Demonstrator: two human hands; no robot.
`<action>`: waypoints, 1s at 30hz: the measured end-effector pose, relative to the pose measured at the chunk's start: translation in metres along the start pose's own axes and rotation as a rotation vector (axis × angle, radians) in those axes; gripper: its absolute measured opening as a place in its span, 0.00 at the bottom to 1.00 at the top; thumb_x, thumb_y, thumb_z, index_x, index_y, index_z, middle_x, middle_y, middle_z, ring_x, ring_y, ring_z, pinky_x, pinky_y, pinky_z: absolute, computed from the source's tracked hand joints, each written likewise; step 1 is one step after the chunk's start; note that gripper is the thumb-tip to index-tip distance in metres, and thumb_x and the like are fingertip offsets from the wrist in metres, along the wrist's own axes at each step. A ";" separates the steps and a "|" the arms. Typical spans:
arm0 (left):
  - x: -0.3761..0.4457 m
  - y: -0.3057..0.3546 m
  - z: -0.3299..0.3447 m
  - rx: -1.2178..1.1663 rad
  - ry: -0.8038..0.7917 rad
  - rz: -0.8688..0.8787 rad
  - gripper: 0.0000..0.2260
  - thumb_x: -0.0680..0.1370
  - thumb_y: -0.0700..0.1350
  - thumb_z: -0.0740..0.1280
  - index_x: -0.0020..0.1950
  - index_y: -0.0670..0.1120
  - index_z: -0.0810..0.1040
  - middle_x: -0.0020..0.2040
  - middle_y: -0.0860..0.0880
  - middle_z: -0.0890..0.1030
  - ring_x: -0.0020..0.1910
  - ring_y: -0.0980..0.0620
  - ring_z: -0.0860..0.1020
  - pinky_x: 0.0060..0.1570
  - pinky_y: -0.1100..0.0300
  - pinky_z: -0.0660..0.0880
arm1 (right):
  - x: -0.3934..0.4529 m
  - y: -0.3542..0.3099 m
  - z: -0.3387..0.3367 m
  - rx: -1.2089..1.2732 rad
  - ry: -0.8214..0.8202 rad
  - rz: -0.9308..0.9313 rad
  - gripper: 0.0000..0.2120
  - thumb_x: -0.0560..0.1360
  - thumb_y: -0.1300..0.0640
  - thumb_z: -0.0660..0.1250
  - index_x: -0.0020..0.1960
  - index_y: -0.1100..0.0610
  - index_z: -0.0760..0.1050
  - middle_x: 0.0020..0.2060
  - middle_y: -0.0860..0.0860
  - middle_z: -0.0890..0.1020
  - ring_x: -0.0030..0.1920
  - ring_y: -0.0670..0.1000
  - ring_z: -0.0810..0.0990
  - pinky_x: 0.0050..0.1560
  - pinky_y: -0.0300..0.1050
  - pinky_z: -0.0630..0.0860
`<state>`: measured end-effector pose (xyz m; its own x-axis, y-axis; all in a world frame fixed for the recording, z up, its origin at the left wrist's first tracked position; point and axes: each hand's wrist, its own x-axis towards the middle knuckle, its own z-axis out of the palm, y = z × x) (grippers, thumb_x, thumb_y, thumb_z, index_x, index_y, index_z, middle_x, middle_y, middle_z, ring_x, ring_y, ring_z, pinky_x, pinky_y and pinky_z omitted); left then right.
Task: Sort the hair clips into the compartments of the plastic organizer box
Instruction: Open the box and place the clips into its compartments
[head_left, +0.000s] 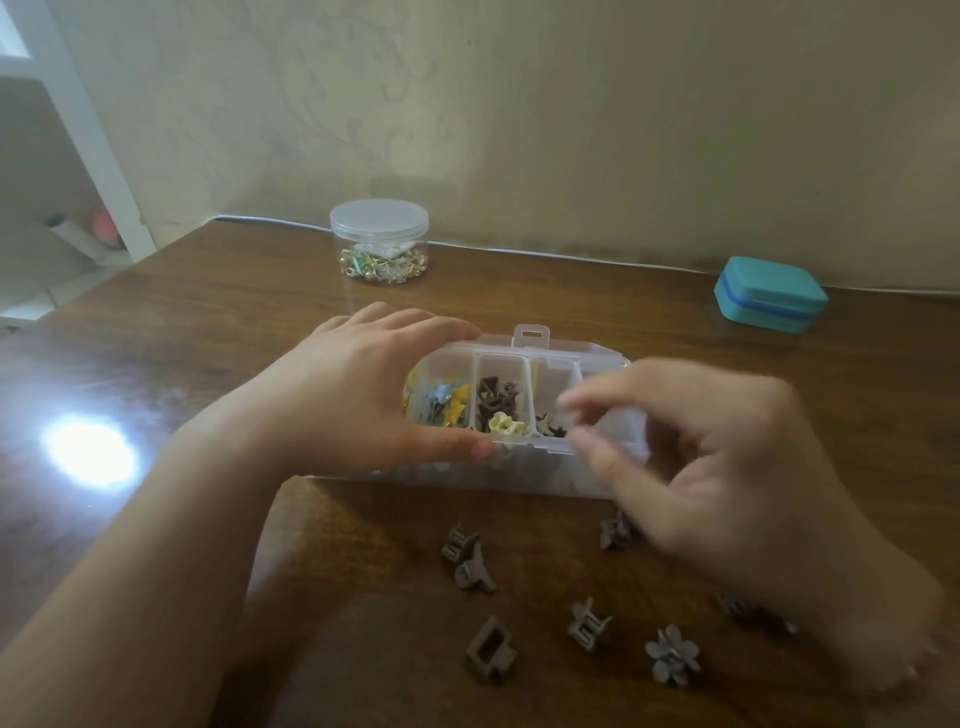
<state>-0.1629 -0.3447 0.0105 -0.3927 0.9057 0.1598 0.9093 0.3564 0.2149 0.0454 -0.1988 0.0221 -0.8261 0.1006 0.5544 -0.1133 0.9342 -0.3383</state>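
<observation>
On table (182, 338): 7 loose clips (488, 649), 1 organizer (530, 364).

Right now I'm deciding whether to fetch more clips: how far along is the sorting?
Done: three compartments of the organizer box hold clips. In hand: left hand grips the box; right hand, blurred, hovers over it. Left: several grey clips on the table.

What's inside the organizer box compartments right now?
The organizer box holds yellow and blue clips in the left compartment, brown clips and a cream one in the middle, dark ones next. The blurred right hand covers the right end, so its contents are hidden.
</observation>
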 end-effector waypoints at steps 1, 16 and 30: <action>0.000 0.000 0.000 0.000 0.008 0.002 0.45 0.60 0.83 0.53 0.73 0.64 0.61 0.71 0.62 0.68 0.70 0.58 0.63 0.69 0.49 0.64 | -0.001 -0.005 0.002 0.003 -0.085 -0.044 0.09 0.74 0.50 0.68 0.53 0.49 0.81 0.44 0.38 0.81 0.36 0.35 0.77 0.35 0.29 0.72; 0.000 0.000 0.001 0.004 0.021 0.002 0.44 0.60 0.82 0.53 0.73 0.64 0.62 0.71 0.63 0.68 0.70 0.58 0.62 0.68 0.50 0.64 | -0.001 -0.020 0.028 -0.244 -0.601 -0.221 0.07 0.76 0.46 0.63 0.51 0.44 0.77 0.43 0.43 0.81 0.37 0.49 0.79 0.33 0.49 0.77; 0.001 -0.001 0.002 0.002 0.025 0.009 0.45 0.60 0.83 0.53 0.73 0.64 0.62 0.71 0.62 0.68 0.70 0.58 0.63 0.69 0.49 0.64 | 0.003 -0.002 0.006 0.094 -0.084 -0.055 0.06 0.73 0.53 0.70 0.49 0.51 0.83 0.45 0.40 0.84 0.43 0.36 0.81 0.43 0.31 0.76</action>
<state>-0.1640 -0.3440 0.0084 -0.3880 0.9028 0.1854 0.9130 0.3489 0.2116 0.0397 -0.2027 0.0196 -0.8601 0.0169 0.5098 -0.2078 0.9011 -0.3806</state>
